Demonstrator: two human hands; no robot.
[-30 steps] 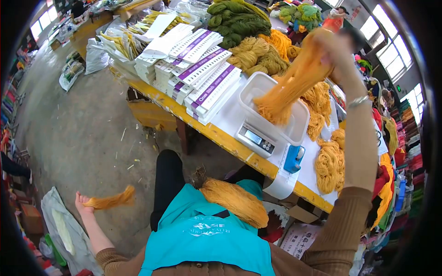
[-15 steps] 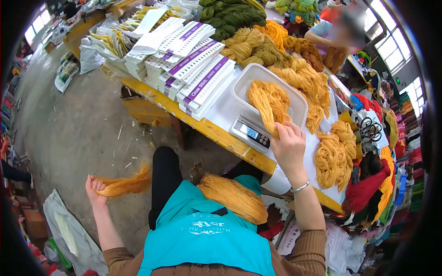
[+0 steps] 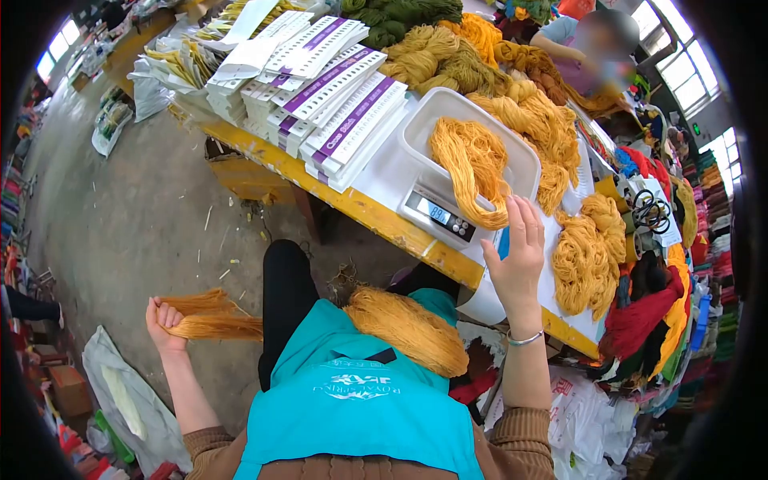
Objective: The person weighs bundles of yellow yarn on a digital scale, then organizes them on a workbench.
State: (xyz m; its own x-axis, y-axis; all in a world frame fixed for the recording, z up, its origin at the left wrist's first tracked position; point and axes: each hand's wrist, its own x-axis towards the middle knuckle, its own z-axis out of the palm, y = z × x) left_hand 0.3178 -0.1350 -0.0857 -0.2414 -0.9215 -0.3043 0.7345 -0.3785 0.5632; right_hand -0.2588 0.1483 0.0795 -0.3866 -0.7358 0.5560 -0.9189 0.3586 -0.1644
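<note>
My left hand (image 3: 166, 322) is closed around one end of an orange thread bundle (image 3: 220, 320), out to the left of my knee. My right hand (image 3: 520, 248) is open with its fingers stretched out, beside a looped orange skein (image 3: 472, 164). That skein lies in a clear plastic tray (image 3: 416, 132) and hangs over its near rim towards my fingertips. Under the tray is a digital scale (image 3: 438, 214) with a lit display. Across my lap, on the turquoise apron (image 3: 360, 416), rests a thick orange thread hank (image 3: 408, 330).
Stacked white and purple cards (image 3: 344, 120) stand left of the scale. Olive and gold yarn (image 3: 424, 52) is heaped behind it. Another orange yarn pile (image 3: 588, 264) and black scissors (image 3: 652, 210) lie to the right. A co-worker (image 3: 576, 52) is at the far side. The yellow table edge (image 3: 376, 228) runs diagonally.
My right hand has let go of the skein's end and opened, shifting slightly right. The skein now droops over the tray rim. In my left hand, the bundle's loose end has swung lower.
</note>
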